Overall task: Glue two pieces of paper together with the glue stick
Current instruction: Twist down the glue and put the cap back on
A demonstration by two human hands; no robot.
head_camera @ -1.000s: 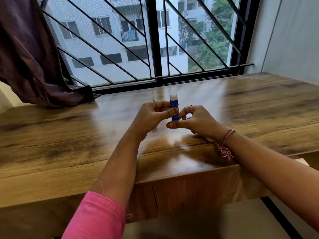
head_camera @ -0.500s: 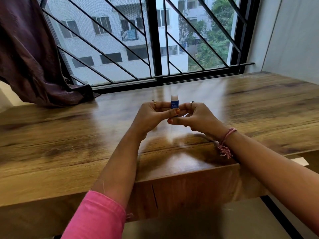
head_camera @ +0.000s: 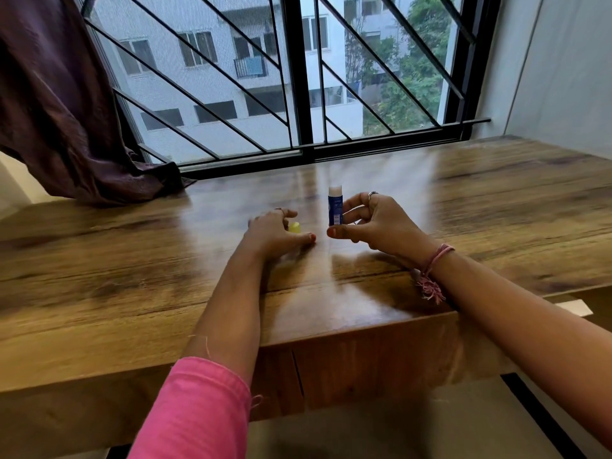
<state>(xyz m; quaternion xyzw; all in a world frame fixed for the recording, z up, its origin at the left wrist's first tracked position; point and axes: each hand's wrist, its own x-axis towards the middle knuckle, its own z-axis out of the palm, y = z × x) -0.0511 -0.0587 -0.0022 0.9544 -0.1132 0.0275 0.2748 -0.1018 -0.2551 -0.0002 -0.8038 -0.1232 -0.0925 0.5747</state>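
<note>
Right hand (head_camera: 377, 223): pinches upright blue glue stick with white tip (head_camera: 334, 207), uncapped, above wooden table (head_camera: 132, 276) centre. Left hand (head_camera: 275, 231): low on the table left of the stick, fingers curled round small yellow cap (head_camera: 294, 227).

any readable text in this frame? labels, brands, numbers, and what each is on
Nothing can be quoted.
Glue stick, held in the right hand: pale print on the blue label, too small and blurred to read.
Yellow cap under the left hand: no print visible.
Wooden table: no text.
</note>
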